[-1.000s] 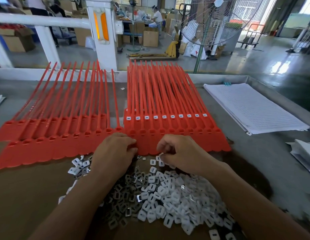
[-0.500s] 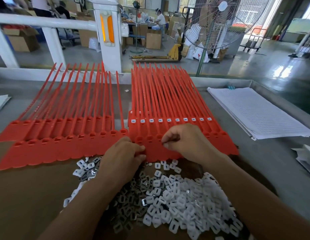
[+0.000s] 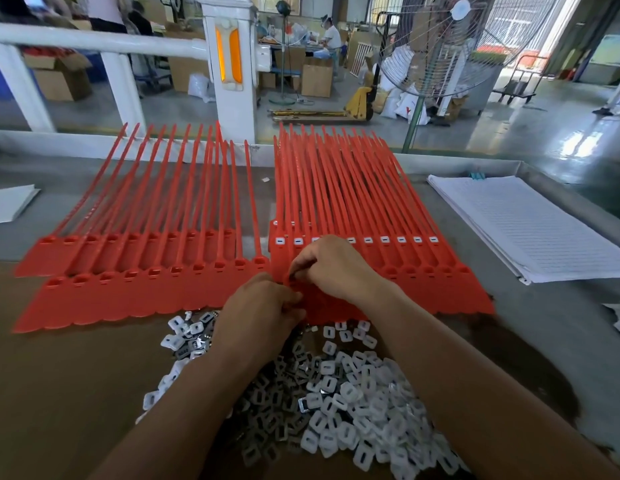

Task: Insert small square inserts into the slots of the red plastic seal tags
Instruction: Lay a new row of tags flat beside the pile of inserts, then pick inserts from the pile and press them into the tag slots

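The right sheet of red seal tags [image 3: 440, 292] lies midway on the bench [image 3: 544, 341], straps toward the far edge, its back row already showing white inserts [image 3: 384, 239], its front slots open. We judge we are filling a front slot: our right hand [image 3: 336, 268] bunches its fingers over it, our left hand [image 3: 256, 313] curls beside; whether either pinches anything is hidden. Next we press square, then draw from the insert pile [image 3: 353, 393] at the near edge.

No text, number or brand can be read here; the stack of paper sheets [image 3: 530, 226] at the right carries fine printed lines, too small to make out; a far white sack [image 3: 405, 107] shows a blurred red mark; the red seal tags [image 3: 336, 188] show no legible marking.
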### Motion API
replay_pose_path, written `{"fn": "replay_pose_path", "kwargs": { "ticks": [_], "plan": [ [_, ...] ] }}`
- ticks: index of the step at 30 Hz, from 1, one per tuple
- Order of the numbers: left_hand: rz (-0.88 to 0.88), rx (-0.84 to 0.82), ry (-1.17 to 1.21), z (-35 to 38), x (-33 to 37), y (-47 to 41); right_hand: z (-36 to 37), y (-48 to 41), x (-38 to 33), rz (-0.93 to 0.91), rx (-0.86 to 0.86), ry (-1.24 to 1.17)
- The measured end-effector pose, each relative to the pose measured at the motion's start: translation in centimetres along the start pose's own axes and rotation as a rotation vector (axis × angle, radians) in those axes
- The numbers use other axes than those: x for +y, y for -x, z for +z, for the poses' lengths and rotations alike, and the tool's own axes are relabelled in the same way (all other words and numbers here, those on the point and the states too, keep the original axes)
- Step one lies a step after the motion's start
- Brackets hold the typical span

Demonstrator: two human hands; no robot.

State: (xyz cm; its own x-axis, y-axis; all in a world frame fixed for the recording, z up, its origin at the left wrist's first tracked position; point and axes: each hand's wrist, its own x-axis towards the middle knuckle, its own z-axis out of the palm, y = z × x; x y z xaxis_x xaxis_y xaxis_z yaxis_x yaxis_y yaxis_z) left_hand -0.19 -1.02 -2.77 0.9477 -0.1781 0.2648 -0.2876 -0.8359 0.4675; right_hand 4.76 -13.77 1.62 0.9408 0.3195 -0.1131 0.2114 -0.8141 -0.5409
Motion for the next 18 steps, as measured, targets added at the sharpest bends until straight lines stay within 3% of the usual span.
{"fn": "replay_pose_path", "kwargs": {
  "ticks": [11,18],
  "plan": [
    [-0.003,-0.004,-0.004,0.0,0.0,0.0,0.8,-0.7,0.1,0.036,0.139,-0.002],
    [-0.015,-0.001,-0.002,0.0,0.1,0.0,0.9,-1.8,-0.2,0.220,0.131,-0.074]
  ]
}}
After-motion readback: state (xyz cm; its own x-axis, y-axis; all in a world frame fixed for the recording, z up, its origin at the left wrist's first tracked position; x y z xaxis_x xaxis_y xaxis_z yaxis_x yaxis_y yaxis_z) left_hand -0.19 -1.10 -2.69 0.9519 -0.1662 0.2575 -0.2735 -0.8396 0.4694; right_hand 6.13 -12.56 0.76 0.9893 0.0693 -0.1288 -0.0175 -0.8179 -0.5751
